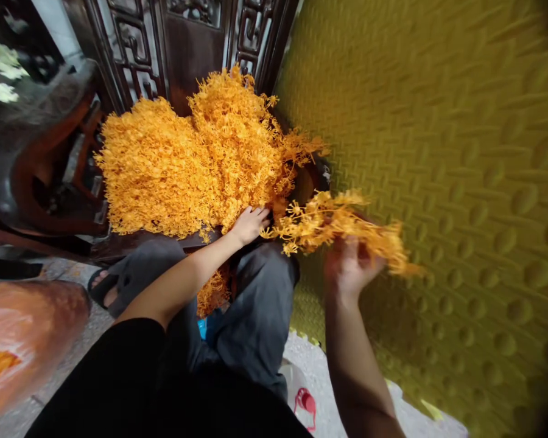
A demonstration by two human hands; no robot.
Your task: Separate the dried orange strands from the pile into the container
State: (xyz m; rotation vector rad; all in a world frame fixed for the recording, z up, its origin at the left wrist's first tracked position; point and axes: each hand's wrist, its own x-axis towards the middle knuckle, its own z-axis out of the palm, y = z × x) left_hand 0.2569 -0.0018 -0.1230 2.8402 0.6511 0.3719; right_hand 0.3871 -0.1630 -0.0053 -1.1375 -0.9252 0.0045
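I am watching the right hand (352, 267), nearest the camera, closing its fingers around a loose bunch of orange plastic sprigs (335, 228) and holding it above the yellow bumpy mat (461, 182), which is standing just beside the knees. The bunch is blurring, so I judge stray sprigs could be slipping out of so light a pinch and dropping onto the grey trousers (256, 310). Further off, the left hand (249, 224) is lying open, fingers spread, on the near edge of the big orange heap (187, 164); its tangled stems could be dragging neighbours along. Behind, a dark carved wooden panel (187, 42) is standing.
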